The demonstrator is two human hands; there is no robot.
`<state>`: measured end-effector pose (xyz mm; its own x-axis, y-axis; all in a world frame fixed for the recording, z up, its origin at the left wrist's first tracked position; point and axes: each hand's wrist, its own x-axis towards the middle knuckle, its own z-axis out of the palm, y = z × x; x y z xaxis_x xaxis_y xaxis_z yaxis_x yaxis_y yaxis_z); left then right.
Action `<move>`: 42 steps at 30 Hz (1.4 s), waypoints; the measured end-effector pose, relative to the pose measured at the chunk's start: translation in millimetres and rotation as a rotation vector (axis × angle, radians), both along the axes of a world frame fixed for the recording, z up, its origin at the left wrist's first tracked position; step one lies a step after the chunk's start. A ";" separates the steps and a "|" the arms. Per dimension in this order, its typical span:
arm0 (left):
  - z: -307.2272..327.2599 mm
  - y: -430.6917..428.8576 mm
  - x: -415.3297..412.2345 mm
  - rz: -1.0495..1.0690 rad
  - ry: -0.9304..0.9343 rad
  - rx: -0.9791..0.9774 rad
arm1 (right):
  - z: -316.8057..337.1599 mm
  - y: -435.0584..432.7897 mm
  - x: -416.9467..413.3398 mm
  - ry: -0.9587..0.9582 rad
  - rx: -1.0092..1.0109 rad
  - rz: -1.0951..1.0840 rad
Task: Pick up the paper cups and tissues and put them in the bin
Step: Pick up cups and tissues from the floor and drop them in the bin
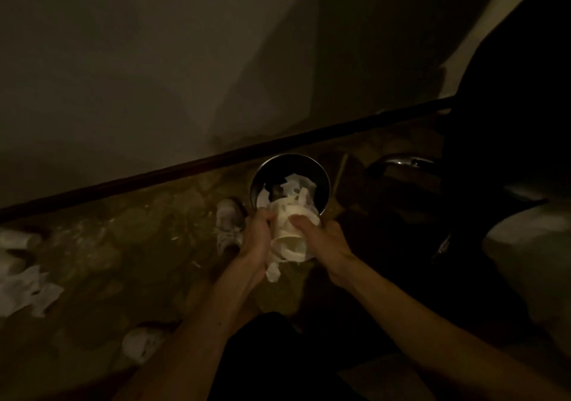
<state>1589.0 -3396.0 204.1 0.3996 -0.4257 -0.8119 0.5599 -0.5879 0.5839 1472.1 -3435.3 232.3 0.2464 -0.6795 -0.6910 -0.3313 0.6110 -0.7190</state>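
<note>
Head view: bin (273, 168) seemingly holds tissues (298, 186); paper cups (293, 240) held near rim.

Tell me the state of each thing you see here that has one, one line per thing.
bin: upright, open, tissue scraps inside.
paper cups: bundled with tissue, mouth toward the camera, held at the bin's near rim.
left hand: grips the bundle.
right hand: grips the bundle.
floor tissues: loose, far left, not picked up.
crumpled tissue: on the floor, untouched.
</note>
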 end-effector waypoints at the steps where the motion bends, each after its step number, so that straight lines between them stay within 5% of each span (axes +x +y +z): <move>1: -11.4 -8.6 4.5 -0.025 0.015 0.029 | -10.2 -7.2 4.6 0.017 0.043 0.022; 6: -68.5 -64.6 35.5 -0.204 -0.104 0.010 | -66.1 -68.0 41.5 0.150 0.054 0.003; 13: -166.5 -118.3 69.8 -0.402 -0.152 -0.026 | -159.5 -134.4 70.7 0.413 -0.033 0.249; 19: -194.5 -120.8 74.3 -0.657 -0.341 -0.044 | -164.0 -142.2 76.1 0.443 0.009 0.397; 24: -155.0 -106.0 87.2 -0.755 -0.488 -0.136 | -134.3 -134.8 71.3 0.490 -0.146 0.642; 32: -35.3 -61.2 92.4 -0.670 -0.565 -0.227 | -38.2 -91.5 49.4 0.372 -0.385 0.475; 37: 76.4 11.8 110.7 -0.634 -0.839 -0.269 | 39.5 -26.9 71.2 0.231 -0.600 0.590; 42: 166.0 141.6 146.6 -0.569 -1.224 -0.137 | 92.6 66.1 115.5 0.176 -0.949 0.953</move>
